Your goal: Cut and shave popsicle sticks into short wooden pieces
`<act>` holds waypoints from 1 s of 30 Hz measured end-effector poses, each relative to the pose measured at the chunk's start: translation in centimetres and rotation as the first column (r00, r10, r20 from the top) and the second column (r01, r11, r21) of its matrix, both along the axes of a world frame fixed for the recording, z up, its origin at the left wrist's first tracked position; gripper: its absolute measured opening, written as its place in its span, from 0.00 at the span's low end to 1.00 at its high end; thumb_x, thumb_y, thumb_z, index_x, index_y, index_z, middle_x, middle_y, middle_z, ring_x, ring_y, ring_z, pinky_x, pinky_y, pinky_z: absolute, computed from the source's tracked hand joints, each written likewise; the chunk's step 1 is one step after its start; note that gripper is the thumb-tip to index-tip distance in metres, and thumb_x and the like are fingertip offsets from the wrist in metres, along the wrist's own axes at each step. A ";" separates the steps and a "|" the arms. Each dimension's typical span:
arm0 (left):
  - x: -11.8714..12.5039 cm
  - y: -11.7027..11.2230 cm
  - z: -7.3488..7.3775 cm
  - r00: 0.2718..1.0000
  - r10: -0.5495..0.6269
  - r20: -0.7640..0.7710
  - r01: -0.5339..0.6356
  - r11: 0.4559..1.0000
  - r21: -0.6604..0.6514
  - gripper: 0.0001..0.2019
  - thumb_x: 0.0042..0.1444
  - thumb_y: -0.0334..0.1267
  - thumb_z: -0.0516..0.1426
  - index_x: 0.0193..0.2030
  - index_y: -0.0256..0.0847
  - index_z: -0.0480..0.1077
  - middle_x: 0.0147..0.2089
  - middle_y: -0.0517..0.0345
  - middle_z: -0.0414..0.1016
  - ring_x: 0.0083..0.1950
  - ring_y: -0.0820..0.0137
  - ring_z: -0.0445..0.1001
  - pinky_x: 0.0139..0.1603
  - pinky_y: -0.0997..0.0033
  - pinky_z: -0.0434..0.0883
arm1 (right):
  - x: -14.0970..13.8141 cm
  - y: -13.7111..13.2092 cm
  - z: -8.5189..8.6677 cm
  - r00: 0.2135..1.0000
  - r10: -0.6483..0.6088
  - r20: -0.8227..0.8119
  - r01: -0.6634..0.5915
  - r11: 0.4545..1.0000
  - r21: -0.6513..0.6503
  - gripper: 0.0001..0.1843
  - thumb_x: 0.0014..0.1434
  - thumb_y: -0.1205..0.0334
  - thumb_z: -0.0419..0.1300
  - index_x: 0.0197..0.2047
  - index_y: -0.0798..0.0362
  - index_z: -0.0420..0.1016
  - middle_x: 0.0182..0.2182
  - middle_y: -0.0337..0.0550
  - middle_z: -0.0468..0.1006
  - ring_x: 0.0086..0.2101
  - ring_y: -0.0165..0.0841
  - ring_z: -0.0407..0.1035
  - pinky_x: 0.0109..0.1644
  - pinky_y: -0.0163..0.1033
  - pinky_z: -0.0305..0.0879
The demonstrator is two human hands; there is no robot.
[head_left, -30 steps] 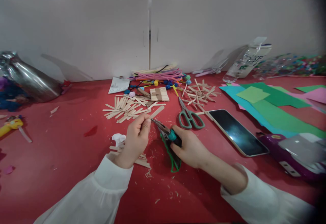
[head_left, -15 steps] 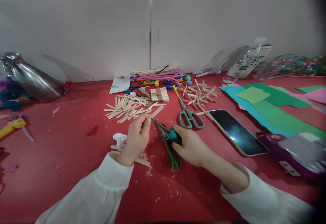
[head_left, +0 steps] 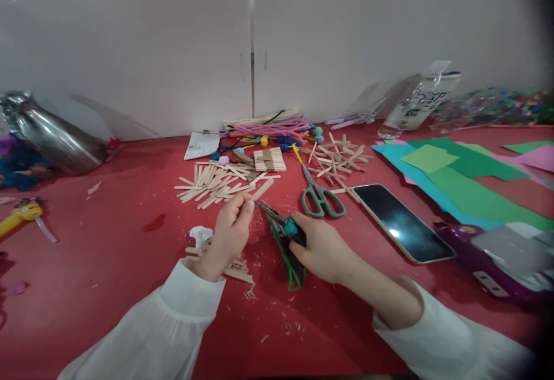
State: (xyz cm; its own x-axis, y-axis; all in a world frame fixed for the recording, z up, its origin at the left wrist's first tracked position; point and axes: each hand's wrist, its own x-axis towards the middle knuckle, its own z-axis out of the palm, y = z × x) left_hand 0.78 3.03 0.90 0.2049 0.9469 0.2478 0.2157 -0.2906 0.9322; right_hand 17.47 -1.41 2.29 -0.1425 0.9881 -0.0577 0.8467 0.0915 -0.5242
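My left hand (head_left: 234, 224) is closed in a pinch, thumb against forefinger. What it pinches is too small to make out. A flat wooden craft stick (head_left: 263, 188) shows just beyond those fingertips; whether it is held or lies on the table I cannot tell. My right hand (head_left: 322, 247) is wrapped round needle-nose pliers (head_left: 277, 217) with a black and teal handle, their tip pointing at the left fingertips. Beneath the pliers is a dark, green-edged looped shape (head_left: 295, 273), partly hidden. Wood shavings (head_left: 250, 292) and more sticks (head_left: 239, 275) lie by my left wrist.
On the red table (head_left: 130, 288) lie craft-stick piles (head_left: 212, 184), green-handled scissors (head_left: 321, 201), a phone (head_left: 402, 224) and coloured paper (head_left: 467, 181). A purple device (head_left: 489, 264) sits right, a metal jug (head_left: 60, 138) left, a bottle (head_left: 407, 106) and white panels (head_left: 367, 34) behind.
The whole view has shifted very slightly to the left. Both hands and the pliers keep nearly the same pose, and no grip has visibly changed.
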 end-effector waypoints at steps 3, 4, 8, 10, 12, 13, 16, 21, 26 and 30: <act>-0.2 0.2 0.0 0.999 -0.035 -0.021 0.034 0.999 -0.032 0.11 0.59 0.41 0.47 0.26 0.41 0.55 0.22 0.67 0.50 0.23 0.76 0.50 0.24 0.77 0.53 | 0.2 0.1 0.0 1.000 -0.002 -0.011 0.002 1.000 -0.028 0.09 0.47 0.71 0.52 0.26 0.50 0.53 0.21 0.35 0.64 0.23 0.29 0.59 0.26 0.33 0.46; -0.2 0.3 0.1 0.999 -0.031 -0.037 0.030 0.999 -0.028 0.11 0.58 0.41 0.47 0.27 0.41 0.56 0.22 0.67 0.50 0.23 0.76 0.50 0.24 0.77 0.53 | 0.2 0.1 0.0 1.000 -0.005 -0.006 0.005 0.999 -0.033 0.09 0.47 0.71 0.52 0.26 0.50 0.54 0.21 0.35 0.64 0.22 0.29 0.58 0.26 0.33 0.46; -0.2 0.4 0.2 0.997 -0.017 -0.074 0.017 1.000 0.003 0.10 0.58 0.40 0.48 0.27 0.40 0.57 0.22 0.66 0.51 0.23 0.77 0.50 0.24 0.77 0.53 | 0.2 0.0 -0.1 0.999 -0.014 0.029 0.015 1.000 -0.021 0.07 0.47 0.70 0.53 0.27 0.50 0.56 0.21 0.36 0.65 0.22 0.30 0.58 0.26 0.33 0.45; -0.1 0.3 0.3 0.998 -0.007 -0.065 0.008 1.000 0.020 0.11 0.57 0.40 0.48 0.26 0.40 0.56 0.21 0.66 0.52 0.22 0.77 0.51 0.23 0.77 0.53 | 0.1 -0.1 0.0 0.999 -0.011 0.040 0.011 1.000 -0.005 0.07 0.47 0.70 0.52 0.27 0.50 0.56 0.22 0.36 0.65 0.23 0.30 0.59 0.26 0.33 0.45; 0.0 0.1 0.5 0.999 0.009 -0.048 -0.007 0.999 0.037 0.11 0.57 0.40 0.48 0.24 0.40 0.56 0.20 0.66 0.52 0.22 0.77 0.52 0.24 0.76 0.54 | 0.0 -0.1 0.1 0.999 -0.012 0.035 0.011 1.000 0.011 0.07 0.47 0.70 0.52 0.27 0.50 0.55 0.22 0.36 0.64 0.23 0.30 0.58 0.26 0.33 0.46; 0.0 0.1 0.6 0.999 0.017 -0.039 -0.015 0.999 0.043 0.11 0.57 0.39 0.48 0.24 0.40 0.56 0.20 0.66 0.52 0.22 0.77 0.52 0.24 0.76 0.54 | 0.0 -0.1 0.1 1.000 -0.012 0.022 0.011 1.000 0.013 0.08 0.47 0.70 0.52 0.27 0.50 0.54 0.22 0.36 0.64 0.23 0.30 0.58 0.26 0.33 0.46; 0.0 0.0 0.7 1.000 0.022 -0.020 -0.021 0.999 0.048 0.11 0.56 0.39 0.48 0.24 0.40 0.57 0.19 0.66 0.52 0.21 0.77 0.52 0.23 0.76 0.54 | 0.2 0.0 0.0 0.997 0.024 -0.079 -0.027 0.999 -0.044 0.08 0.47 0.71 0.51 0.27 0.50 0.54 0.22 0.34 0.63 0.23 0.29 0.58 0.26 0.32 0.47; -0.1 0.0 0.8 0.999 0.019 -0.035 -0.017 0.998 0.058 0.11 0.56 0.39 0.49 0.24 0.40 0.58 0.19 0.66 0.52 0.21 0.76 0.52 0.22 0.76 0.53 | 0.6 0.1 0.0 0.980 0.079 -0.181 -0.099 0.989 -0.105 0.08 0.46 0.71 0.50 0.27 0.50 0.54 0.22 0.34 0.63 0.25 0.29 0.60 0.27 0.32 0.49; 0.2 -0.4 0.9 0.995 0.081 -0.064 -0.078 0.996 0.054 0.11 0.57 0.38 0.48 0.24 0.40 0.57 0.20 0.66 0.51 0.22 0.76 0.51 0.23 0.76 0.53 | 0.1 -0.1 -0.1 1.000 0.015 -0.017 -0.015 0.999 -0.038 0.08 0.47 0.70 0.51 0.27 0.50 0.54 0.22 0.36 0.65 0.23 0.30 0.60 0.26 0.33 0.47; 0.6 -0.6 0.5 0.993 0.110 -0.039 -0.108 0.993 0.047 0.11 0.57 0.38 0.48 0.24 0.41 0.56 0.21 0.66 0.50 0.22 0.76 0.49 0.23 0.76 0.51 | -0.4 -0.4 -0.5 0.991 -0.058 0.122 0.049 0.996 0.074 0.06 0.48 0.69 0.52 0.30 0.51 0.57 0.26 0.40 0.69 0.24 0.32 0.62 0.26 0.34 0.45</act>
